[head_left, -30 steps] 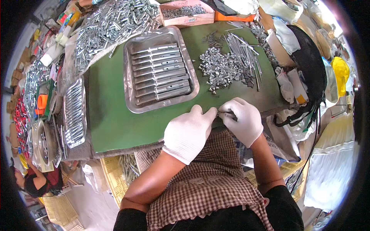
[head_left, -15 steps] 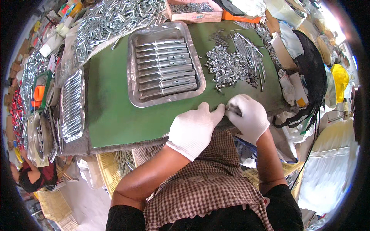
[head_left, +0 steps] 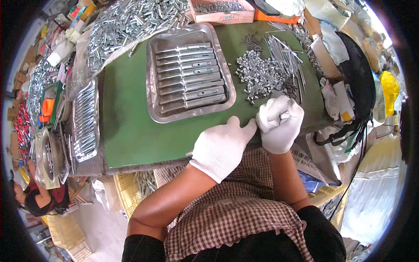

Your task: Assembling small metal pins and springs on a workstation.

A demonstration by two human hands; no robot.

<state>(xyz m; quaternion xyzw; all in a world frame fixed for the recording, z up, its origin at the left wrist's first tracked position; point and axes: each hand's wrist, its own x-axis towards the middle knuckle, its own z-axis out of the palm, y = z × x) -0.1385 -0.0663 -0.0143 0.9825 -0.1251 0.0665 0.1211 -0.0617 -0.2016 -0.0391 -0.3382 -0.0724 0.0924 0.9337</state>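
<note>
My left hand (head_left: 220,146), in a white knit glove, is closed at the front edge of the green mat (head_left: 126,135). The silvery end of a metal rod (head_left: 189,153) shows beside its heel; the rest is hidden in the palm. Just right of it, my right hand (head_left: 280,124), gloved alike, has its fingers curled tightly together, and what they hold is hidden. Beyond my right hand lies a heap of small shiny metal pieces (head_left: 257,74), with thin metal rods (head_left: 286,56) and short dark pins (head_left: 290,90) beside it. A metal tray (head_left: 152,105) holds a row of rods with sleeves.
A second tray (head_left: 86,122) of metal parts stands at the left edge. A large pile of metal tubes (head_left: 131,26) and a pink box (head_left: 223,17) of small parts lie at the back. A black mesh chair back (head_left: 358,70) stands right. Another person (head_left: 39,196) is at far left.
My right hand has lifted and turned, moving slightly away from me, and its fingers have curled tighter. My left hand stays almost in place.
</note>
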